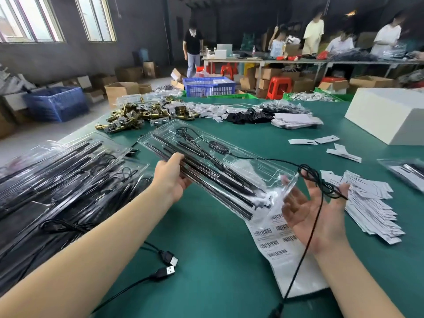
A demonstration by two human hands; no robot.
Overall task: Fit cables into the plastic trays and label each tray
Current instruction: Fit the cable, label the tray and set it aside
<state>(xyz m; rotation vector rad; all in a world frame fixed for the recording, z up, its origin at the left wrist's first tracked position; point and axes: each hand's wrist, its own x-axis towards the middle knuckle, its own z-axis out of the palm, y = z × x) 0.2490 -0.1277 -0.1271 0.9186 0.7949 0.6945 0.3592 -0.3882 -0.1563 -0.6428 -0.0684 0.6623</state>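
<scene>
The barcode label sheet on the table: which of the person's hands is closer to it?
Right. The right hand hovers open directly over the barcode label sheet; the left hand grips the clear tray, off to the sheet's left.

We note a green-topped table (206, 249). Lying on it: at left, a pile of clear trays (57, 180) loaded with black cables; at the far edge, brass hardware (137, 115), white tags (213, 111), black parts (252, 115) and flat white cards (296, 121); far right, a white box (387, 113). Nearer, loose paper slips (321, 141), a fanned stack of labels (371, 207), a barcode sheet (275, 244) and two USB plugs (167, 265).
</scene>
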